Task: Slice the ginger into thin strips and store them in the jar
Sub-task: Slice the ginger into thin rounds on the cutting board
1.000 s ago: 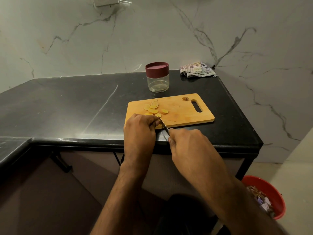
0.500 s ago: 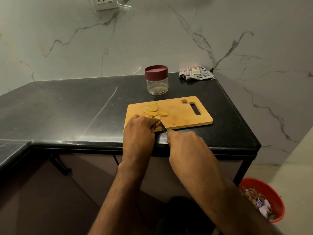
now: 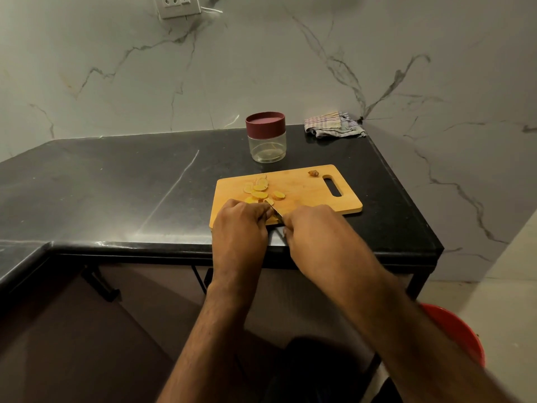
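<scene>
Left hand (image 3: 241, 225) curled, pinning ginger piece at board (image 3: 305, 187) near edge. Right hand (image 3: 312, 231) grips knife (image 3: 274, 211). Advise: fingertips tucked, cuts close-spaced. Jar (image 3: 266, 138) lidded.

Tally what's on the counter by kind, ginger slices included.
Jar: 1
Cutting board: 1
Knife: 1
Cloth: 1
Ginger end piece: 1
Ginger slices: about 7 visible; more may lie under the left hand
Total: about 12
</scene>
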